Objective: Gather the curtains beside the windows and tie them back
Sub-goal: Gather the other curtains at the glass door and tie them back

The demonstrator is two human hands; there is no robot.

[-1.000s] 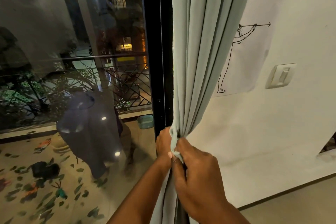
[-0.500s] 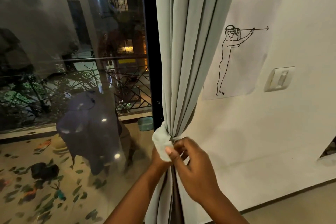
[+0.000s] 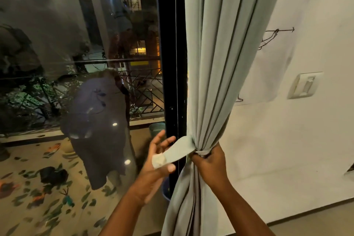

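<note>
A pale green curtain (image 3: 220, 53) hangs gathered into a bundle beside the black window frame (image 3: 170, 53). A matching fabric tie-back strap (image 3: 179, 150) wraps the bundle at its narrow waist. My left hand (image 3: 159, 161) holds the strap's free end, which has a white patch, pulled out to the left between thumb and fingers. My right hand (image 3: 209, 161) is closed around the gathered curtain at the wrapped point, on its right side. Below the tie the curtain spreads down toward the floor.
The dark window glass (image 3: 76, 63) on the left reflects a person and a patterned floor. To the right is a white wall with a line drawing on paper (image 3: 274, 44) and a light switch (image 3: 304, 85). The floor edge runs at bottom right.
My left hand has drawn the strap's end out to the left, away from the curtain. My right hand has shifted to grip the bundle at the tie. The camera moved closer.
</note>
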